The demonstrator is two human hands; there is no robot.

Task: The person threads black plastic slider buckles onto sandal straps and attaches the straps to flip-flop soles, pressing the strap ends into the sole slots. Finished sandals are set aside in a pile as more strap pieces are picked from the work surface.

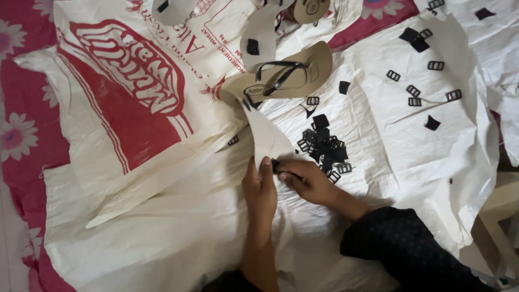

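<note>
Both hands pinch: left hand (pixel 259 186) grips the pale sole cutout (pixel 266 138), right hand (pixel 305 179) a black strap piece (pixel 277 165), beside the buckle pile (pixel 324 147); fastening looks underway, needing careful alignment.

Woven plastic sacks (pixel 178 216) look matt and coarse; the sole piece (pixel 267 138) smooth, matt, card-like; small buckles (pixel 324 146) black, slightly glossy plastic.
</note>
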